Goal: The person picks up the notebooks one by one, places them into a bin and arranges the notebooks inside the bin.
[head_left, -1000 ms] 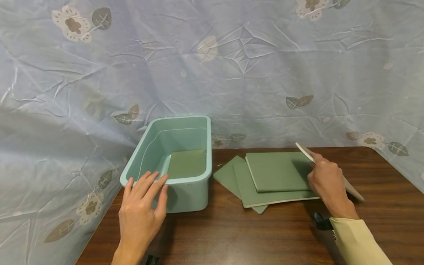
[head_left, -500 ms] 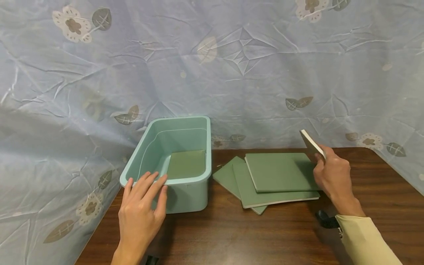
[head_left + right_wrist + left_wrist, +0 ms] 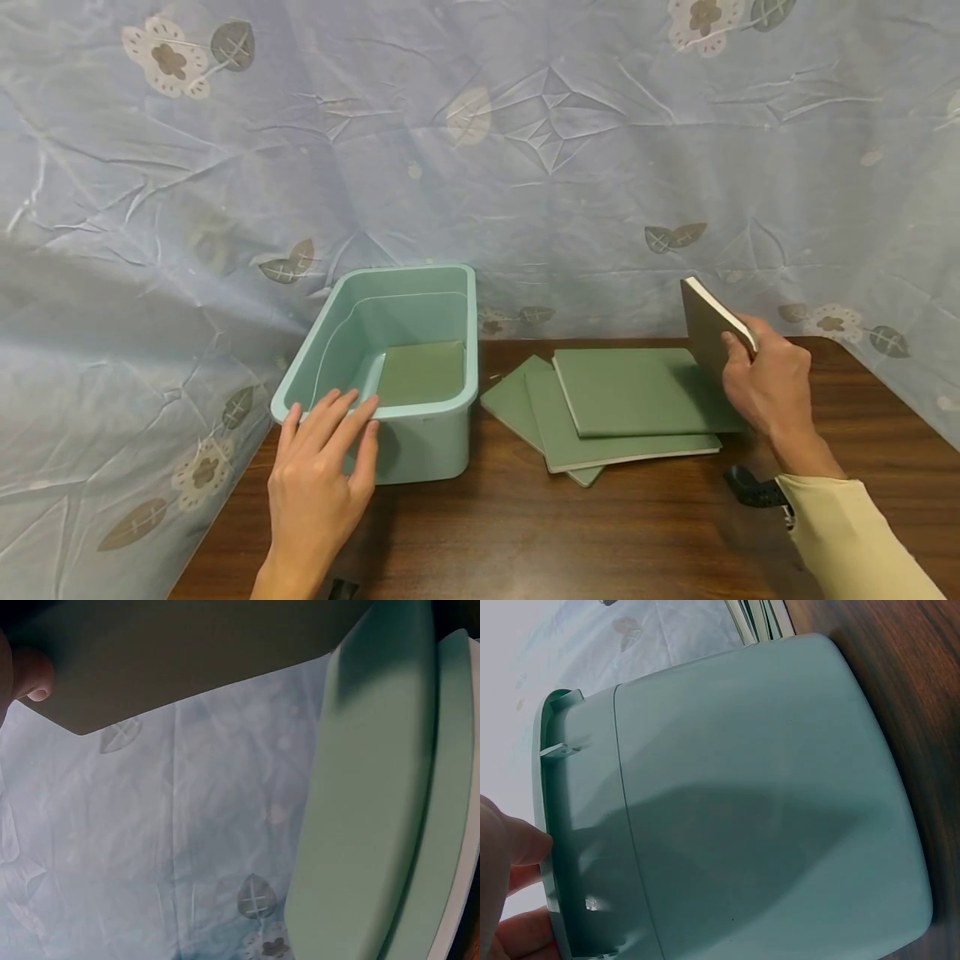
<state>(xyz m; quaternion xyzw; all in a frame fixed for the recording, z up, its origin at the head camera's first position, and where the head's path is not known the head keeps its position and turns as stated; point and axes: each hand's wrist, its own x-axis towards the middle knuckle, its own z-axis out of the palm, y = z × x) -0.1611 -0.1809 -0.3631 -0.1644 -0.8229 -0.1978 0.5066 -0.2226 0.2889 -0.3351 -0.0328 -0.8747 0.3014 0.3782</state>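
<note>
In the head view my right hand [image 3: 768,379] grips a notebook [image 3: 708,321] by its edge, thumb on the near cover. The notebook is tilted up over the right end of a loose stack, its cover dark in shadow and its page edges white. The top green notebook [image 3: 637,392] of that stack lies on a second green notebook [image 3: 622,450], with another [image 3: 517,400] at an angle beneath. My left hand [image 3: 318,483] rests its extended fingers on the near rim of a pale green plastic bin [image 3: 427,446]. The left wrist view shows the thumb [image 3: 529,844] at the rim.
Inside the bin, a green notebook [image 3: 422,371] lies flat on the bottom. Bin and stack stand on a dark wood table [image 3: 540,533], near its back edge. A floral fabric curtain [image 3: 555,208] hangs behind the table and along its left side.
The right hand has moved right and drawn the notebook up to a steeper tilt, its top corner higher than before. The left hand and the bin keep their places.
</note>
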